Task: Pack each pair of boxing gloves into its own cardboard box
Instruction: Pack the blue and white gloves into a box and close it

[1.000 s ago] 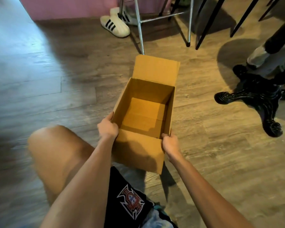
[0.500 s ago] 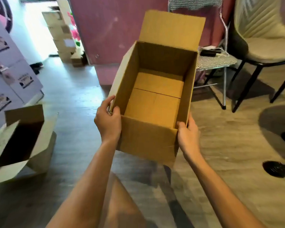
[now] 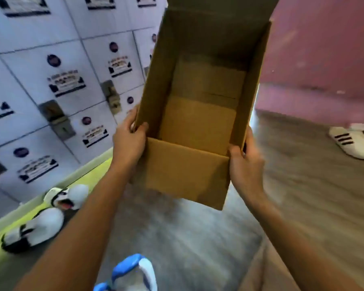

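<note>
Head view, looking forward and down. Cardboard box [image 3: 189,169], held off the floor in the centre of the frame, with its open top tilted toward the camera. Its interior shows only the folded bottom flaps, and one top flap stands up at the upper edge of the frame.

Left hand [image 3: 129,143] grips the box's left wall close to the near corner. The thumb is hooked over the rim to the inside and the fingers [image 3: 129,120] are curled against the outside.

Right hand [image 3: 245,164] grips the right wall at the opposite near corner. The thumb lies on the corner edge and the fingers [image 3: 251,141] are wrapped along the outer face. Both forearms run up from the bottom of the frame.

Two white-and-black boxing gloves [image 3: 51,217] lie in the lower left of the frame, one just beyond the other, well apart from the box. They rest on a yellow-green strip [image 3: 88,175] that runs along the foot of the white panels [image 3: 29,70]. These panels fill the upper left and carry dark printed labels and metal latches.

A blue-and-white object [image 3: 132,269] sits at the bottom centre between the forearms. It is cut by the frame edge and too blurred to identify.

A pink wall [image 3: 324,49] occupies the upper right. Below it, at the right edge, white shoes with black stripes [image 3: 351,141] rest on the wood-grain floor [image 3: 303,196]. Motion blur softens most of the background.
</note>
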